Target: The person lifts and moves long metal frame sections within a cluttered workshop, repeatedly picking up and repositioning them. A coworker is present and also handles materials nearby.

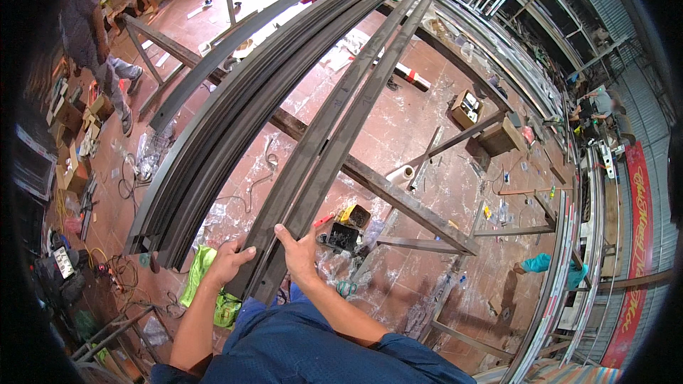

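Note:
Two long dark metal profiles, a left bar (307, 148) and a right bar (365, 99), run side by side away from my body, a narrow gap between them. My left hand (230, 260) is closed around the near end of the left bar, thumb on top. Beside it, my right hand (297, 254) grips the right bar, its thumb also on the upper face. The fingers underneath are hidden. Farther along, the bars lie across the steel rack (398, 199). To their left, a stack of similar dark profiles (238, 99) rests on the same rack.
On the tiled floor are a yellow-and-black container (348, 227), a white roll (400, 176) and cardboard boxes (500, 136). A bright green cloth (199, 276) lies near my left. One person (103, 50) walks at far left; another (601, 103) is at far right. More long profiles (548, 270) line the right.

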`<act>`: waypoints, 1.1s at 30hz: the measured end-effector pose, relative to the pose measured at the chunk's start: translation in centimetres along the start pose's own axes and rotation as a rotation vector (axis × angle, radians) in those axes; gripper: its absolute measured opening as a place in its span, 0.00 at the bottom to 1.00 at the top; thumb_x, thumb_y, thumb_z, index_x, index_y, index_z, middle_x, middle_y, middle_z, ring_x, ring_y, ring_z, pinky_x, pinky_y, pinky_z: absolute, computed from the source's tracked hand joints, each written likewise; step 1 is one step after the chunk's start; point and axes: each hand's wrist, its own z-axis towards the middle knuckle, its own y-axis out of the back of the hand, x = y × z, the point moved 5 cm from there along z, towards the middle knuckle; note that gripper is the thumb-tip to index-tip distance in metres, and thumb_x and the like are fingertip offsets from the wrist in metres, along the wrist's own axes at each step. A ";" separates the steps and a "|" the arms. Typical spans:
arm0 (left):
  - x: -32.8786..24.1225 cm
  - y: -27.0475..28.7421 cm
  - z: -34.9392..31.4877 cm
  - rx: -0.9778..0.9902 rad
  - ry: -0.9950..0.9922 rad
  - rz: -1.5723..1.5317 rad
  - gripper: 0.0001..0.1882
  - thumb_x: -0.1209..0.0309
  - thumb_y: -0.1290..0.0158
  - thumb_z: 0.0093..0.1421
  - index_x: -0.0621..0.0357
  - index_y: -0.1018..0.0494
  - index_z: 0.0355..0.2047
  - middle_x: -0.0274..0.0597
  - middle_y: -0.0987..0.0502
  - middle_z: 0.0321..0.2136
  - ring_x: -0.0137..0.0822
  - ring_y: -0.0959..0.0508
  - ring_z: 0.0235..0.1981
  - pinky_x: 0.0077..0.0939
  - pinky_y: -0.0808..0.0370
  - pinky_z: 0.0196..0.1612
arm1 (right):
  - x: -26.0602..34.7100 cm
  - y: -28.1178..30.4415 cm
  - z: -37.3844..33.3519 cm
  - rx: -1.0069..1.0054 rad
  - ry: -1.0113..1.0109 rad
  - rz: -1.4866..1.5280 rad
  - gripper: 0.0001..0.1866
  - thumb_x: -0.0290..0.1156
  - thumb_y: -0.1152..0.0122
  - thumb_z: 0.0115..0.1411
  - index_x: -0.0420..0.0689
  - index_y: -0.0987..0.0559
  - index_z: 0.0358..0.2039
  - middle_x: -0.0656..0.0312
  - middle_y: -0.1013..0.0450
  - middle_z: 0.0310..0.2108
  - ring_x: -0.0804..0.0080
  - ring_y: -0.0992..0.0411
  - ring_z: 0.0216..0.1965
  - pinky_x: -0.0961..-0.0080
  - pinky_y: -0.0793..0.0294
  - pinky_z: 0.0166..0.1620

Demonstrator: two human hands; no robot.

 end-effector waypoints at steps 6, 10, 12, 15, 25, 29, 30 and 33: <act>-0.1 -0.1 0.0 0.012 0.043 0.065 0.29 0.62 0.39 0.68 0.65 0.28 0.65 0.41 0.19 0.54 0.33 0.22 0.52 0.31 0.28 0.60 | -3.3 0.7 0.9 0.022 -0.028 0.101 0.32 0.28 0.26 0.62 0.34 0.32 0.61 0.54 0.23 0.50 0.69 0.23 0.47 0.70 0.21 0.52; -0.6 -1.3 -0.2 0.005 0.048 0.127 0.33 0.59 0.31 0.60 0.67 0.24 0.60 0.44 0.17 0.50 0.35 0.19 0.49 0.33 0.25 0.57 | 0.7 0.6 -0.4 -0.005 -0.164 0.127 0.31 0.26 0.26 0.61 0.35 0.30 0.61 0.55 0.22 0.50 0.67 0.22 0.48 0.69 0.21 0.53; 0.4 -2.0 0.2 -0.031 0.010 0.193 0.36 0.60 0.26 0.52 0.69 0.23 0.57 0.48 0.16 0.48 0.36 0.18 0.48 0.33 0.24 0.57 | -0.4 2.2 0.2 0.013 -0.208 0.189 0.31 0.27 0.26 0.60 0.36 0.30 0.61 0.55 0.22 0.51 0.66 0.22 0.49 0.68 0.22 0.54; 0.1 -3.8 0.4 0.026 0.030 0.186 0.37 0.62 0.24 0.50 0.69 0.23 0.56 0.49 0.15 0.49 0.36 0.18 0.48 0.33 0.23 0.56 | 0.2 3.7 0.3 0.012 -0.186 0.161 0.32 0.29 0.25 0.60 0.37 0.29 0.61 0.55 0.22 0.51 0.66 0.22 0.50 0.67 0.24 0.58; -0.9 -3.2 0.6 0.104 0.001 0.378 0.46 0.61 0.21 0.46 0.66 0.27 0.62 0.47 0.17 0.51 0.36 0.18 0.51 0.35 0.24 0.59 | -1.7 4.1 0.3 -0.080 -0.128 0.153 0.24 0.29 0.26 0.60 0.35 0.23 0.53 0.57 0.20 0.45 0.68 0.22 0.44 0.69 0.23 0.52; -2.0 -2.3 0.9 0.151 -0.033 0.396 0.50 0.53 0.21 0.44 0.62 0.28 0.64 0.51 0.16 0.50 0.41 0.17 0.51 0.37 0.24 0.59 | -2.4 3.3 0.3 -0.119 -0.089 0.199 0.22 0.27 0.26 0.60 0.36 0.23 0.53 0.58 0.20 0.46 0.69 0.22 0.45 0.70 0.23 0.51; -3.0 -2.4 0.9 0.164 -0.041 0.432 0.50 0.53 0.21 0.44 0.62 0.28 0.64 0.51 0.16 0.50 0.41 0.17 0.51 0.37 0.24 0.60 | -1.4 2.9 -0.1 -0.144 -0.057 0.187 0.23 0.27 0.26 0.60 0.35 0.24 0.54 0.57 0.21 0.48 0.69 0.23 0.46 0.69 0.24 0.53; -1.8 -1.8 1.5 0.214 -0.057 0.493 0.52 0.51 0.22 0.43 0.63 0.30 0.65 0.53 0.16 0.52 0.44 0.17 0.53 0.39 0.25 0.60 | -2.9 3.5 0.1 -0.140 -0.074 0.123 0.28 0.29 0.27 0.60 0.37 0.26 0.59 0.56 0.24 0.53 0.65 0.27 0.52 0.68 0.28 0.59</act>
